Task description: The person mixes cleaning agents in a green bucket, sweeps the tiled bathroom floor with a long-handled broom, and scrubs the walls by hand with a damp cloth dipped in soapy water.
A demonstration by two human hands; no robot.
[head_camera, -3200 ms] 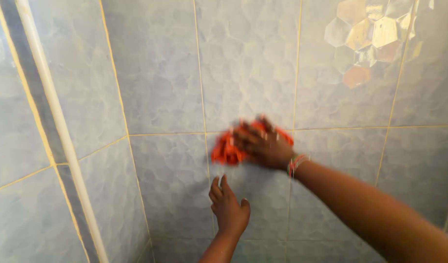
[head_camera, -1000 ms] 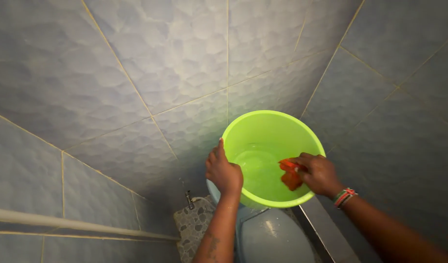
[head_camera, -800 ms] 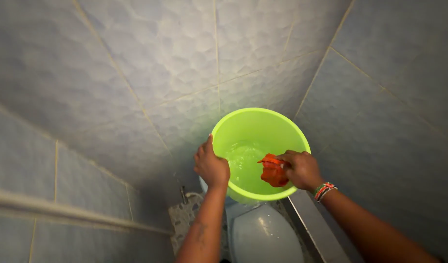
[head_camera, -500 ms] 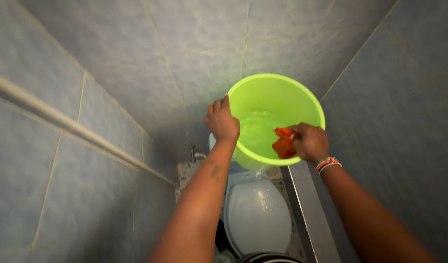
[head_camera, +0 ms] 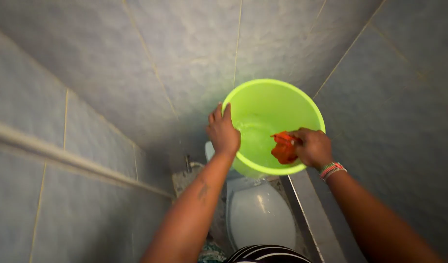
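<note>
The left hand (head_camera: 223,131) grips the rim of the green bucket (head_camera: 302,102), steadying it above the toilet (head_camera: 259,214). The right hand (head_camera: 312,147) is closed around an orange cloth (head_camera: 284,148), holding it inside the bucket over the water.

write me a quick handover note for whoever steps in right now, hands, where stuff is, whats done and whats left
Left hand: grip on the rim of the green bucket, steadying it above the toilet.
Right hand: closed on the orange cloth, held inside the bucket just above the water.
Done: cloth is at the bucket, in hand.
Left: whether it has been dipped or wrung cannot be told; the tiled wall all round shows no clear wet or clean patch.
</note>
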